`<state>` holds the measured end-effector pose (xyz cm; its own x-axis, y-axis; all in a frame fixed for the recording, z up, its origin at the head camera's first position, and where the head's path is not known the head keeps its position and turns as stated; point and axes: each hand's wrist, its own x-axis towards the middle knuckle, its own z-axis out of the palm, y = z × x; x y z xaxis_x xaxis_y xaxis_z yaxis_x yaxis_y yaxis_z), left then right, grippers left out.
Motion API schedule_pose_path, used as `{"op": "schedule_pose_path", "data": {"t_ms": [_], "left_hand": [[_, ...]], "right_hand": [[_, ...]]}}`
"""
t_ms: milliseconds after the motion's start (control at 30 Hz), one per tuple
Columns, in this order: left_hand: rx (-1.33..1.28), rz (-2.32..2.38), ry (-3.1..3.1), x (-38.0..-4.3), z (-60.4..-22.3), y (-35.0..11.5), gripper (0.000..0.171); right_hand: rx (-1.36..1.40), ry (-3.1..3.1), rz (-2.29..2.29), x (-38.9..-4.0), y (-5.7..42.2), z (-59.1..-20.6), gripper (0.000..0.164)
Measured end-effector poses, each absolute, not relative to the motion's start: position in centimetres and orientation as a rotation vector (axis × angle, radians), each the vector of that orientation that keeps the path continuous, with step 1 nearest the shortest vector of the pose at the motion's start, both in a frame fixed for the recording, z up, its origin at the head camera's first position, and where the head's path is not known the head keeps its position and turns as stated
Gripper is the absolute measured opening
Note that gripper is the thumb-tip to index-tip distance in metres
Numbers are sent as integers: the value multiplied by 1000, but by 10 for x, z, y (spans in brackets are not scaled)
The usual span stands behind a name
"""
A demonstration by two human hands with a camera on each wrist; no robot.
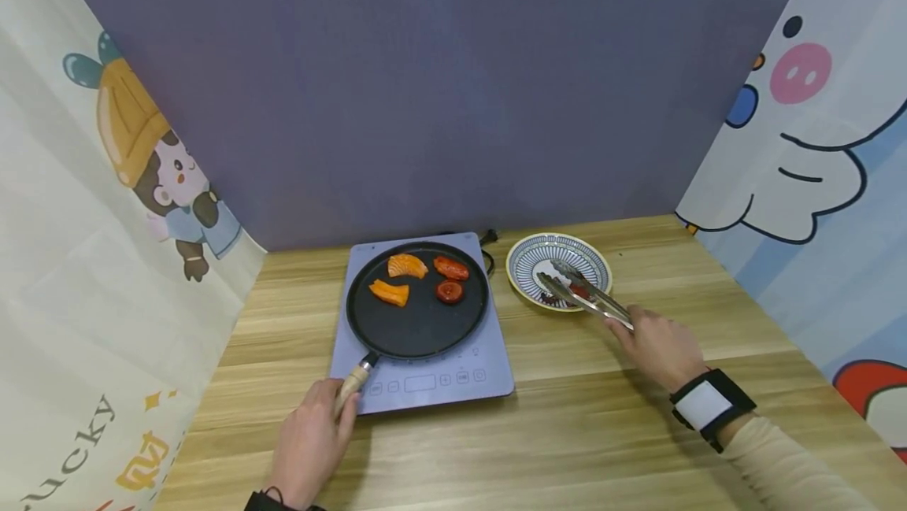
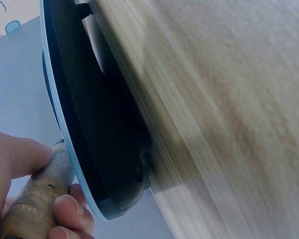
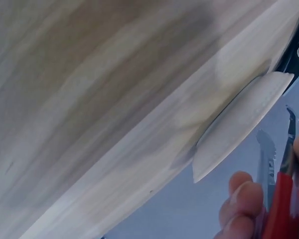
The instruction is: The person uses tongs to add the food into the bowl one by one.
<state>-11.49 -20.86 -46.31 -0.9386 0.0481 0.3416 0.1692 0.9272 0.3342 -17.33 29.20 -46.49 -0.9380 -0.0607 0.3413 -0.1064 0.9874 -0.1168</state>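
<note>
In the head view my left hand [image 1: 309,438] grips the wooden handle [image 1: 349,390] of a black frying pan [image 1: 414,330]. Orange meat-like pieces [image 1: 390,293] lie on the pan's left, and red sausage-like pieces [image 1: 449,291] on its right. My right hand [image 1: 663,347] holds metal tongs [image 1: 598,303], whose red grip [image 3: 281,209] shows in the right wrist view. The tong tips stand apart over a blue-and-white patterned plate [image 1: 523,263]. Dark red pieces [image 1: 549,300] lie in the plate, partly hidden by the tongs.
Under the pan is a flat induction cooker [image 1: 453,385] with touch keys along its front. Its black plug and cord [image 1: 489,242] lie behind it, near the plate. The wooden table [image 1: 567,448] meets a grey-purple panel [image 1: 453,101] at the back, with printed curtains at both sides.
</note>
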Motion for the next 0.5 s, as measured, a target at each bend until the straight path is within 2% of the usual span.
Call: {"op": "schedule_pose_path", "data": {"t_ms": [500], "left_hand": [[-187, -519, -2721, -114, -464, -209, 27]], "right_hand": [[92, -2770, 133, -175, 303, -462, 44]]}}
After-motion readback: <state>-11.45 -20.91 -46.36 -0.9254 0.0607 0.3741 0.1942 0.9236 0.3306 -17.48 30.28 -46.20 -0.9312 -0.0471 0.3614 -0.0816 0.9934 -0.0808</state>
